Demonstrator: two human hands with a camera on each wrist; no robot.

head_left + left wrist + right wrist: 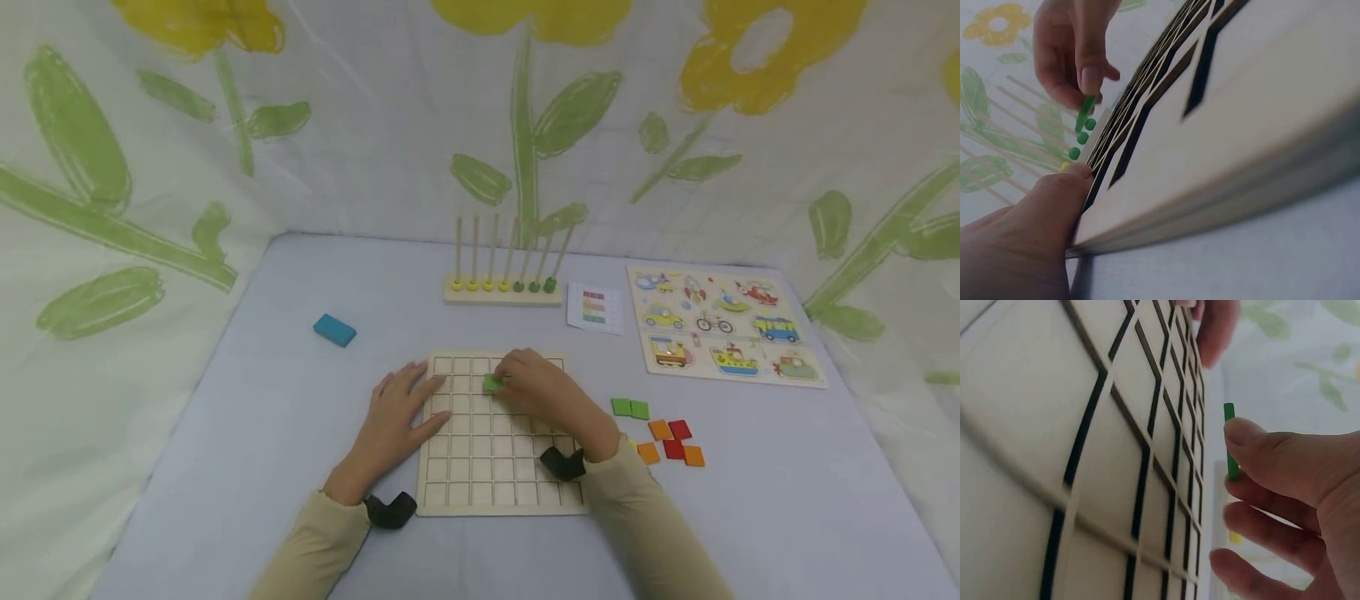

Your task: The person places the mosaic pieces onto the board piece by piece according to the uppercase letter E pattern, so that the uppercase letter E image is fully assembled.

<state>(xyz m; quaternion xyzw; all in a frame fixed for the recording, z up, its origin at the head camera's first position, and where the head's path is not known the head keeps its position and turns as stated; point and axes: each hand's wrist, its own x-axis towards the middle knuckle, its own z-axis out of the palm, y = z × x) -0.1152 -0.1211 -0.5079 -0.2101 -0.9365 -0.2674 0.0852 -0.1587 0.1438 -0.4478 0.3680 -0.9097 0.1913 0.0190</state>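
Note:
A wooden grid board (482, 471) with square recesses lies in front of me. My right hand (542, 392) is over its upper part and pinches a green square tile (491, 383) between thumb and fingers. In the right wrist view that green tile (1230, 444) stands edge-on, a little above the board's surface. My left hand (393, 425) rests at the board's left edge, fingers spread, with fingertips on the rim. The left wrist view shows the left thumb (1063, 194) along the board's edge.
Right of the board lie two green tiles (630, 408) and several orange and red tiles (675, 450), with a yellow one partly hidden by the right arm. Behind stand a peg rack (502, 296), a pattern card (595, 308) and a vehicle puzzle (723, 325). A blue block (334, 330) lies left.

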